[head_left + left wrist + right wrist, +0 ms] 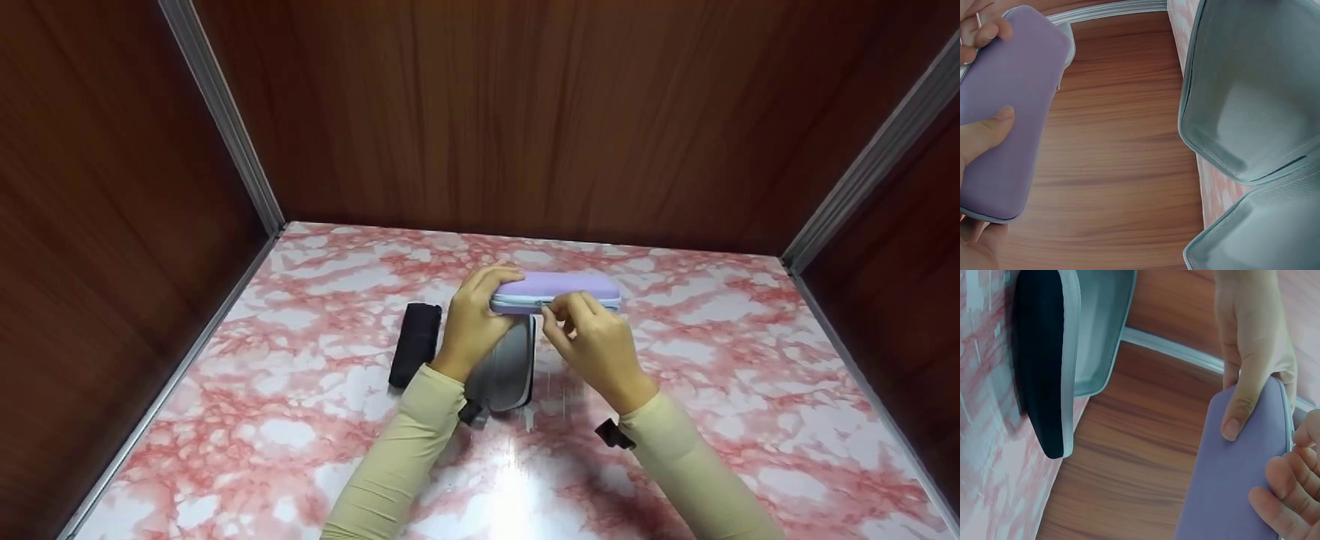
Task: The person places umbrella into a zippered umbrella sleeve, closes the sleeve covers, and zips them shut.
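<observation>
A purple hard-shell zip case (559, 283) is held up above the table. My left hand (472, 319) grips its left end, with the thumb flat on one face in the left wrist view and fingers on the other side. At the pale zipper (514, 300) along its front edge, my right hand (600, 345) pinches the zipper pull between thumb and forefinger. Both halves of the purple case are together where visible. Below the hands, a dark case with a grey lining (510, 367) lies unfolded on the table, partly hidden by my left hand and forearm.
Left of my left hand lies a black oblong pouch (415, 345) on the red-and-white marbled table (300, 435). Dark wood-grain panels (495, 120) rise at the back and both sides, with metal strips (225, 112) at the corners.
</observation>
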`<action>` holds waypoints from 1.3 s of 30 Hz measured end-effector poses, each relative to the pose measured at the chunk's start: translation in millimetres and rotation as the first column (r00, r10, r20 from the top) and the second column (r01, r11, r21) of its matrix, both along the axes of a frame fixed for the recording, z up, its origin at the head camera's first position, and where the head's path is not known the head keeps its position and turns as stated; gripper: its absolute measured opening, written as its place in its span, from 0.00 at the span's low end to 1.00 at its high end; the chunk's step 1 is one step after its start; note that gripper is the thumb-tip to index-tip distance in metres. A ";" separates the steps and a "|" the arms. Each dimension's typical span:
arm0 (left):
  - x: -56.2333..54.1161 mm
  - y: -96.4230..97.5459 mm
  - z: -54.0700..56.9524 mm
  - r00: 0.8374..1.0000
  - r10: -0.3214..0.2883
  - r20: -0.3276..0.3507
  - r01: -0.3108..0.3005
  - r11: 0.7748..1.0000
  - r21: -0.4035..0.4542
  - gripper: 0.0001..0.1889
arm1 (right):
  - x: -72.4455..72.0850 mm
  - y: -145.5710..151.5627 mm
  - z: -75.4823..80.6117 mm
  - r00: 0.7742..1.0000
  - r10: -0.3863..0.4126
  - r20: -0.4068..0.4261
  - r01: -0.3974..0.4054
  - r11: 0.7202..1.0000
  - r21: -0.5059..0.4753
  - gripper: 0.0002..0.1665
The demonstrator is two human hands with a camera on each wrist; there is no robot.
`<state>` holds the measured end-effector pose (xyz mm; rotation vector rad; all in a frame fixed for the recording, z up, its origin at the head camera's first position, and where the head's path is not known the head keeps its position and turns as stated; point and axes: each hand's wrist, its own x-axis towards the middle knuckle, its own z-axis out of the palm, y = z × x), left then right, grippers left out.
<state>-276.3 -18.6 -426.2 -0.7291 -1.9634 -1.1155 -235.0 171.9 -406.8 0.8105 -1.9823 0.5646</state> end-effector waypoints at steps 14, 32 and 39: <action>-1.0 -2.2 -1.1 1.000 0.001 -0.007 -0.001 1.000 0.012 0.25 | 1.2 14.0 -2.2 1.000 -0.010 0.028 0.011 1.000 -0.022 0.06; -1.5 -4.1 -0.1 1.000 0.001 -0.019 -0.001 1.000 0.031 0.26 | 0.1 31.2 -3.2 0.998 -0.045 0.044 0.046 0.999 -0.016 0.06; -2.1 -5.7 1.3 1.000 0.004 -0.029 -0.004 1.000 0.016 0.25 | 0.0 35.5 -1.9 0.997 -0.075 0.022 0.076 0.997 -0.011 0.07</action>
